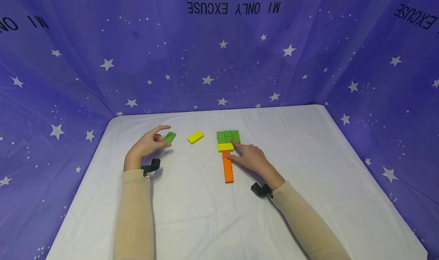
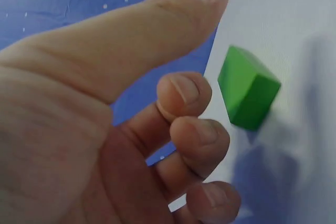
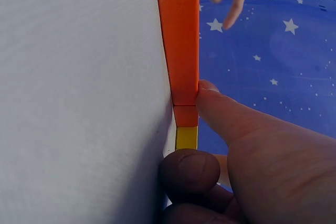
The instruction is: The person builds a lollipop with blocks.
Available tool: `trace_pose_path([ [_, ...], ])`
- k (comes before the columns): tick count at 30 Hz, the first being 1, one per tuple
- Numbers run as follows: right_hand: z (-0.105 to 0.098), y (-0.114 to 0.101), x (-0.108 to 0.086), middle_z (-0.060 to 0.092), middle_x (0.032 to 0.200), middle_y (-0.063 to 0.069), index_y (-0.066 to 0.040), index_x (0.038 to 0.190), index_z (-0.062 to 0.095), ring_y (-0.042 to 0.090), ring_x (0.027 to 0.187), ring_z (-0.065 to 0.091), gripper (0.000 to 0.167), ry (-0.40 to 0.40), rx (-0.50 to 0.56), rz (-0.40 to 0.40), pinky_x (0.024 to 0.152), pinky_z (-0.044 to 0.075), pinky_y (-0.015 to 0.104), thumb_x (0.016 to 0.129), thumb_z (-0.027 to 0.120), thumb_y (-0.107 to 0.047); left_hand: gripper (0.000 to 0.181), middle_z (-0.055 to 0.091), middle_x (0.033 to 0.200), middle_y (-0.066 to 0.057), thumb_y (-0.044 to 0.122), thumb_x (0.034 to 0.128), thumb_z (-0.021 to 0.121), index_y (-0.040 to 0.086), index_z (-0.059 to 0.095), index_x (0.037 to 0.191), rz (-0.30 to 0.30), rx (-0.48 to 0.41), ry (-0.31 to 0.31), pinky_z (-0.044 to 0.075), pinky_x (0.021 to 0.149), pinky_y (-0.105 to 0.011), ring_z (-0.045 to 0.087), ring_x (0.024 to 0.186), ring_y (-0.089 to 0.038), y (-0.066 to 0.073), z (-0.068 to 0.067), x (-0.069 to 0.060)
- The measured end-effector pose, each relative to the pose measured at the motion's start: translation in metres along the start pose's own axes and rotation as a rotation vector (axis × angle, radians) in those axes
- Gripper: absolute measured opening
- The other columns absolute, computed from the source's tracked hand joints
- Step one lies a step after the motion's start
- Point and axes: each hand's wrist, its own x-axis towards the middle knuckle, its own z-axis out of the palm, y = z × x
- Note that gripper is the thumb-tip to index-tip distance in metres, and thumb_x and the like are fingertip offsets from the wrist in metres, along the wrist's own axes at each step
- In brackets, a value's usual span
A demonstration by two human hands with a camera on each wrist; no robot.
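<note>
At the left of the table my left hand spreads its thumb and index finger about a loose green block. The left wrist view shows a gap between that green block and the visible fingers. My right hand touches a flat arrangement of blocks. Its index fingertip rests on the cluster of green blocks, and its thumb touches the orange part near the joint. Below the green cluster lie a yellow block, a short orange block and a long orange block, in line.
A loose yellow block lies between the green block and the arrangement. White cloth covers the table. A purple star-patterned curtain stands behind it and along both sides. Each wrist carries a small black camera mount.
</note>
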Motion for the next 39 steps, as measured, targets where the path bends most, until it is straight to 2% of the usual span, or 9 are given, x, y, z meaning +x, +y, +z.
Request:
trace_pose_path([
  [5,-0.001,0.0,0.001,0.036,0.059,-0.002,-0.022,0.164,0.042,0.016,0.057,0.03,0.084,-0.001,0.0,-0.002,0.056,0.031,0.032,0.096,0.068,-0.064,0.078,0.059,0.097,-0.006,0.027,0.096,0.079,0.02,0.04,0.164,-0.034,0.004,0.033,0.046,0.076,-0.032,0.054,0.083,-0.019,-0.01,-0.002,0.0],
  [12,-0.002,-0.001,0.001,0.049,0.064,0.001,-0.023,0.164,0.042,0.018,0.062,0.039,0.083,0.002,-0.002,0.0,0.062,0.04,0.031,0.096,0.067,-0.064,0.079,0.06,0.104,-0.008,0.029,0.0949,0.08,0.02,0.042,0.163,-0.065,0.052,0.069,0.046,0.081,-0.033,0.056,0.086,-0.018,-0.016,0.001,0.004],
  [18,-0.001,0.0,0.0,0.042,0.062,0.0,-0.023,0.164,0.042,0.018,0.06,0.035,0.084,-0.002,0.001,0.0,0.059,0.036,0.032,0.095,0.068,-0.064,0.08,0.063,0.106,-0.007,0.026,0.0929,0.082,0.018,0.042,0.162,-0.082,0.058,0.054,0.047,0.08,-0.032,0.057,0.086,-0.017,-0.014,0.005,0.005],
  [25,-0.001,0.0,0.0,0.052,0.066,0.004,-0.022,0.163,0.044,0.018,0.062,0.037,0.084,0.004,0.001,-0.003,0.059,0.037,0.031,0.095,0.068,-0.065,0.082,0.066,0.1,-0.008,0.025,0.0919,0.081,0.013,0.041,0.163,-0.056,0.133,0.05,0.042,0.081,-0.033,0.055,0.085,-0.018,-0.012,0.011,0.01],
  [30,0.0,0.0,0.0,0.052,0.065,0.004,-0.023,0.163,0.043,0.017,0.06,0.034,0.084,-0.002,0.005,0.0,0.059,0.037,0.032,0.095,0.068,-0.065,0.08,0.067,0.102,-0.007,0.025,0.0928,0.079,0.012,0.043,0.162,-0.08,0.174,0.058,0.042,0.081,-0.034,0.056,0.087,-0.02,-0.01,0.014,0.013],
  [39,-0.001,-0.001,0.0,0.054,0.065,0.005,-0.024,0.163,0.044,0.018,0.061,0.035,0.083,-0.006,0.005,0.009,0.061,0.04,0.032,0.095,0.068,-0.064,0.076,0.066,0.099,-0.006,0.027,0.0918,0.08,0.011,0.046,0.158,-0.108,0.159,0.062,0.042,0.079,-0.034,0.056,0.085,-0.02,-0.009,0.014,0.013],
])
